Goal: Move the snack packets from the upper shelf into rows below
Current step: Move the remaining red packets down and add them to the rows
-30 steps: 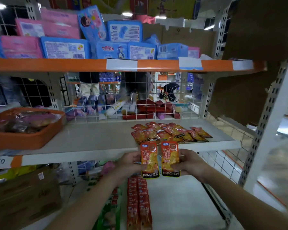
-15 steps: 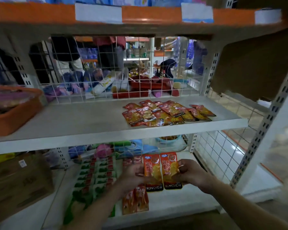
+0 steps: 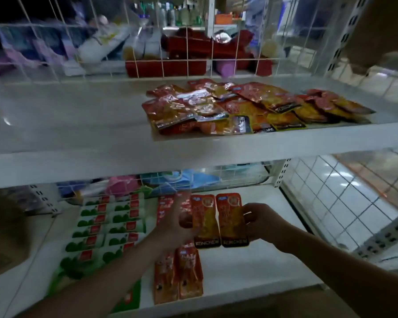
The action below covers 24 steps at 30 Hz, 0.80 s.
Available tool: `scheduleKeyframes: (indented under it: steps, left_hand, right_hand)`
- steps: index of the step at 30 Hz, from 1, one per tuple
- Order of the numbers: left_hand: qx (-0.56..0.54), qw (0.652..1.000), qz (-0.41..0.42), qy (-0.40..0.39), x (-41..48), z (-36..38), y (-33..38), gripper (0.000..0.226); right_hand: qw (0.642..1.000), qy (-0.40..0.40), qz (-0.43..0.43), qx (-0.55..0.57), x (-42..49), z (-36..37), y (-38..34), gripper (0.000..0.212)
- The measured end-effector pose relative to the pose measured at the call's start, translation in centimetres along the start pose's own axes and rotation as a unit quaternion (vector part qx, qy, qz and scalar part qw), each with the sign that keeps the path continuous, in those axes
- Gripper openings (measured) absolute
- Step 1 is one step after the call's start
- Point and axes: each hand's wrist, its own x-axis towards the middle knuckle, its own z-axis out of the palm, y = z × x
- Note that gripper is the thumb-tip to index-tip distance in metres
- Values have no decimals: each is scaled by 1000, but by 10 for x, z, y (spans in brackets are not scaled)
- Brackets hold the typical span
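Left hand [image 3: 177, 228], right hand [image 3: 262, 223] pinch two upright packets [image 3: 218, 216] over lower shelf [image 3: 251, 271].

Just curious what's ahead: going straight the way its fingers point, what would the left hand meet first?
The left hand would likely reach the wire grid behind the lower shelf; depth is unclear.

Dim, soft and motion-blurred (worst at the left), edges bowed; light perhaps from the bright right floor [image 3: 331, 203].

Pkt pile [image 3: 239, 106] on upper shelf [image 3: 78, 125], pkt rows [image 3: 189, 271] below it.
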Motion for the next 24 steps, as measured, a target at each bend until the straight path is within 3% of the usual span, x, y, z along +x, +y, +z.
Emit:
scheduleKeyframes:
  steps: [6, 11, 17, 24]
  left_hand:
    - [36, 999, 34, -18, 48, -5, -39, 88]
    - [74, 996, 51, -23, 94, 6, -68, 69]
    - [164, 986, -7, -29, 129, 18, -101, 82]
    - [289, 957, -27, 21, 150, 37, -109, 90]
  right_hand:
    - [1000, -16, 0, -10, 61, -4, 13, 39]
    - [1000, -19, 5, -17, 113, 4, 26, 38]
    - [998, -24, 40, -42, 154, 16, 39, 41]
    - [997, 45, 52, -40, 157, 26, 89, 30]
